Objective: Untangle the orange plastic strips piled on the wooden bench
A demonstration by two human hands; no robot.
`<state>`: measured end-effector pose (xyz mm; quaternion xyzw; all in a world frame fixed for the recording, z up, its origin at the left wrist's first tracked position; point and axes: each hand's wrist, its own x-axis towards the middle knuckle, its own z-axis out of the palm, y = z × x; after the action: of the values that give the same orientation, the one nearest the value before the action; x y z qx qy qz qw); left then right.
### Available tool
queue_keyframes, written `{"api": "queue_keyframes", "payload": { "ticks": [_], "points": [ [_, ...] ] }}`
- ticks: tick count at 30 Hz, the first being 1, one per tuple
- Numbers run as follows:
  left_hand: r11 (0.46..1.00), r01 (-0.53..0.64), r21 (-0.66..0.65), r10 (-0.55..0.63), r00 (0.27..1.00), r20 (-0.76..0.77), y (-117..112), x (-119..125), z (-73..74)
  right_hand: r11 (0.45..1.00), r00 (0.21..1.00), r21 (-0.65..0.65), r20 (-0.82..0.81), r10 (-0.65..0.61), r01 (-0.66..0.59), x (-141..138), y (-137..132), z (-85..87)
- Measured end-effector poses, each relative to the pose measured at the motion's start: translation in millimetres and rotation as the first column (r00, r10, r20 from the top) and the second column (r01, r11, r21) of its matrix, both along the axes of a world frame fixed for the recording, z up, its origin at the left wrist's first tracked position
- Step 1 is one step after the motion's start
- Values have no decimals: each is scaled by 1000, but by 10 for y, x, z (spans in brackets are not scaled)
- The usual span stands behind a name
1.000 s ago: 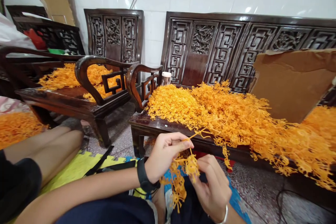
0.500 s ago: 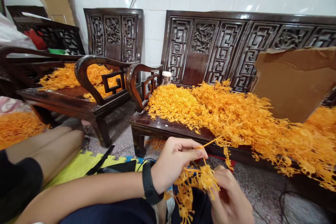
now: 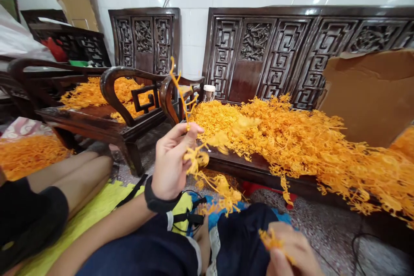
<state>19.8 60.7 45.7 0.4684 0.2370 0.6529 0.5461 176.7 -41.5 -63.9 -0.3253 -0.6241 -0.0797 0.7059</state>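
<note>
My left hand [image 3: 171, 161] is raised in front of the wooden bench, its fingers pinched on an orange plastic sprig [image 3: 207, 168] whose stem sticks up and whose leafy branches hang below, blurred by motion. My right hand [image 3: 291, 252] is low at the bottom edge over my lap, closed on a small orange piece [image 3: 270, 238]. A big heap of orange sprigs [image 3: 291, 142] covers the dark carved bench [image 3: 239, 164] just beyond both hands.
A carved armchair [image 3: 113, 112] with more orange sprigs stands at left, another orange pile [image 3: 29, 153] lies beside it. Brown cardboard [image 3: 365, 95] leans on the bench at right. A small jar [image 3: 209, 93] stands behind the heap. Another person's legs [image 3: 67, 181] rest on a yellow mat [image 3: 93, 213].
My left hand has lifted up and left with the sprig, pulling it away from my right hand. My right hand has dropped toward my lap with a small torn-off piece.
</note>
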Motion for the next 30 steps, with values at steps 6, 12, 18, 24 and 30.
{"api": "queue_keyframes", "payload": {
  "ticks": [6,12,18,24,30],
  "points": [
    [984,137,-116,-158,968,-197,81,-52,-64,956,867,244,-497,-22,164,63,389,416],
    [971,151,-186,-186,965,-184,172,-98,-166,979,870,56,-471,-146,194,396,1374,719],
    [964,170,-207,-210,958,-195,237,-163,-244,894,972,-428,-121,-201,131,610,2520,701],
    [952,183,-246,-238,947,-218,295,-202,-358,769,943,-550,-133,304,-325,234,1996,547],
    [948,210,-239,-282,901,-329,285,-137,-416,709,771,-559,180,611,-430,-32,1118,693]
  ]
}}
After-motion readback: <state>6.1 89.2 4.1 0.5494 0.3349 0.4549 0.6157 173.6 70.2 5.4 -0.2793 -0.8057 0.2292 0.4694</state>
